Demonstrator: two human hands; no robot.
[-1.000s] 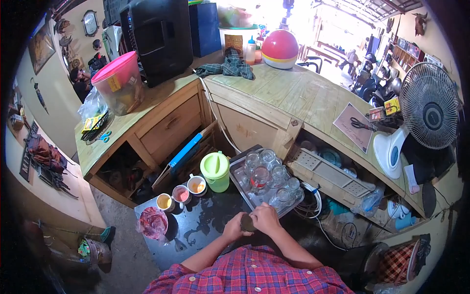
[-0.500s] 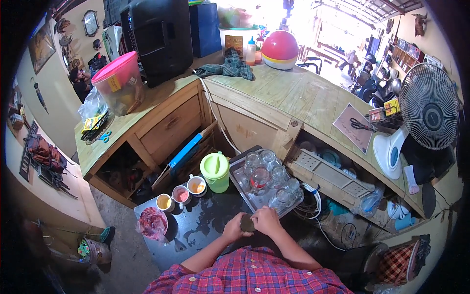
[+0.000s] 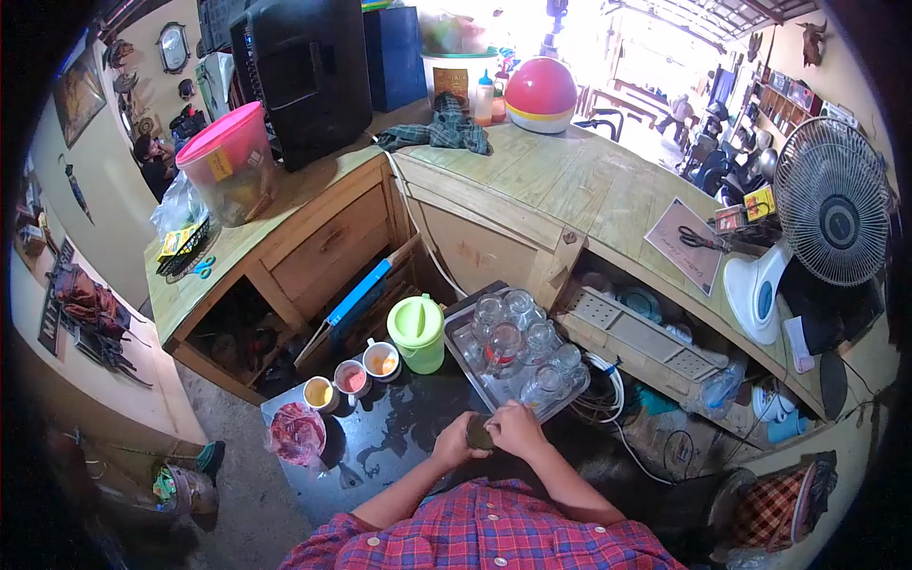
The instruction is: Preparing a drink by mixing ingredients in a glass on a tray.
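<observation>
- As the left hand [image 3: 458, 443] curls around a round, dark olive-brown object [image 3: 482, 436], the right hand [image 3: 516, 430] bunches its fingers at the object's edge; whether they pinch it cannot be told.
- Held low before a plaid shirt [image 3: 475, 527], by the near side of a dark tabletop [image 3: 328, 437], the object looks stiff and probably light, its curved side the surest grip, though damp could make it slippery.
- Just beyond the right hand, a metal tray [image 3: 465, 361] crowded with clear glassware [image 3: 503, 344], likely fragile, blocks the way forward.
- Farther left, a lidded green pitcher [image 3: 416, 332] stands beside three white cups [image 3: 351, 380] with coloured contents, near a dish of reddish-purple matter [image 3: 297, 433].
- Dark, wet-looking patches [image 3: 388, 435] mark the surface between pitcher and left forearm [image 3: 404, 494].
</observation>
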